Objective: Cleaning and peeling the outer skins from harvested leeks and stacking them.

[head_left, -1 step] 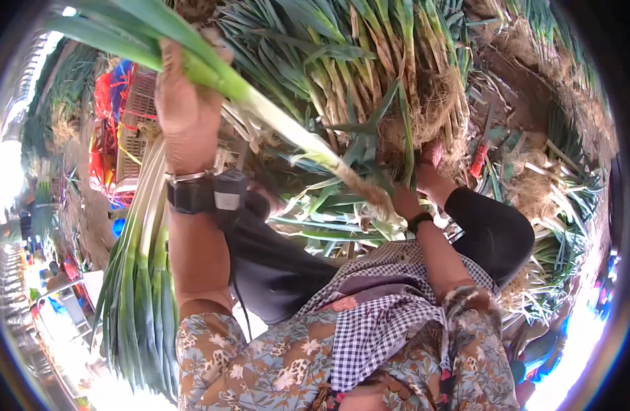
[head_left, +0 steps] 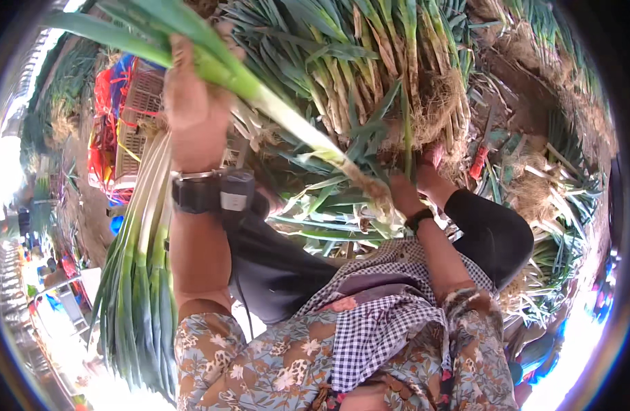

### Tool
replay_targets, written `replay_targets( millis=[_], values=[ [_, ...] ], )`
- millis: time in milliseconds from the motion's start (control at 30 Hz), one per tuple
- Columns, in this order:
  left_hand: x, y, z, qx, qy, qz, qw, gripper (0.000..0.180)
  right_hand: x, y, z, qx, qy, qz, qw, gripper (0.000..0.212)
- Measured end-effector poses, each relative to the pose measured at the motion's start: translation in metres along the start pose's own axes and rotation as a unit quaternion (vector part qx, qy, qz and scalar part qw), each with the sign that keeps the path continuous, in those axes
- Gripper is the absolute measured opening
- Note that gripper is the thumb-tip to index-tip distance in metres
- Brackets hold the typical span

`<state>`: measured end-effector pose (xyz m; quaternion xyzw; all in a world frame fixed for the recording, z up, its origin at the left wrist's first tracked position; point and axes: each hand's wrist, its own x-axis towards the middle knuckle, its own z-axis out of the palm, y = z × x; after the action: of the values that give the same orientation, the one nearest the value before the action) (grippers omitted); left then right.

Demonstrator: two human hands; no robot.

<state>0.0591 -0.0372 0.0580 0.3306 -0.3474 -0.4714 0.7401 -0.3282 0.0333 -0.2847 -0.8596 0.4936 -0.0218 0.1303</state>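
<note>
My left hand (head_left: 195, 109) is wrapped round the green part of a leek (head_left: 294, 125), which slants down to the right. Its pale shank ends in brown roots close to my right hand (head_left: 405, 195). The right fingers are curled and partly hidden, with a long green leek leaf (head_left: 406, 130) rising from them. More loose leaves hang just left of that hand. A large pile of leeks (head_left: 356, 75), roots toward me, lies beyond both hands. Several cleaned leeks (head_left: 140, 253) with white shanks lie left of my left forearm.
A knife with a red handle (head_left: 478, 162) lies right of the pile. Peeled leaves (head_left: 328, 229) litter the ground between my legs. A plastic crate (head_left: 138, 106) with red ties (head_left: 101, 144) stands at the left. More leeks (head_left: 561, 219) lie at the right.
My left hand and the leek have shifted slightly to the right. My right hand has hardly moved.
</note>
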Motion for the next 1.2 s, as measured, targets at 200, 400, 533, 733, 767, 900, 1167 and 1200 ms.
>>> replay_targets(
  millis=[200,400,533,733,767,900,1167,1200],
  values=[
    [-0.014,-0.010,-0.011,-0.029,0.089,0.029,0.995,0.038,0.106,-0.188,-0.188,0.503,0.264,-0.072,0.820,0.020],
    [-0.023,-0.033,-0.007,-0.065,0.147,0.012,0.987,0.033,0.114,-0.223,-0.219,0.255,0.332,-0.158,0.894,0.019],
    [-0.027,-0.038,-0.008,-0.073,0.179,-0.004,0.981,0.034,0.118,-0.217,-0.206,0.259,0.333,-0.147,0.895,0.015],
    [-0.022,-0.026,-0.012,-0.086,0.060,-0.060,0.993,0.041,0.129,-0.193,-0.205,0.739,-0.023,0.086,0.668,0.012],
    [-0.016,-0.020,-0.016,-0.106,-0.026,-0.063,0.992,0.042,0.128,-0.191,-0.199,0.741,-0.024,0.084,0.666,0.012],
    [-0.007,-0.017,-0.009,-0.163,-0.216,-0.080,0.959,0.042,0.118,-0.182,-0.180,0.821,0.037,0.029,0.569,0.017],
    [0.001,-0.007,-0.030,-0.270,-0.170,-0.088,0.944,0.032,0.100,-0.163,-0.162,0.981,-0.061,-0.085,0.163,0.012],
    [0.002,-0.004,-0.034,-0.253,-0.127,-0.091,0.955,0.034,0.090,-0.165,-0.178,0.815,0.086,-0.126,0.559,0.010]
  ],
)
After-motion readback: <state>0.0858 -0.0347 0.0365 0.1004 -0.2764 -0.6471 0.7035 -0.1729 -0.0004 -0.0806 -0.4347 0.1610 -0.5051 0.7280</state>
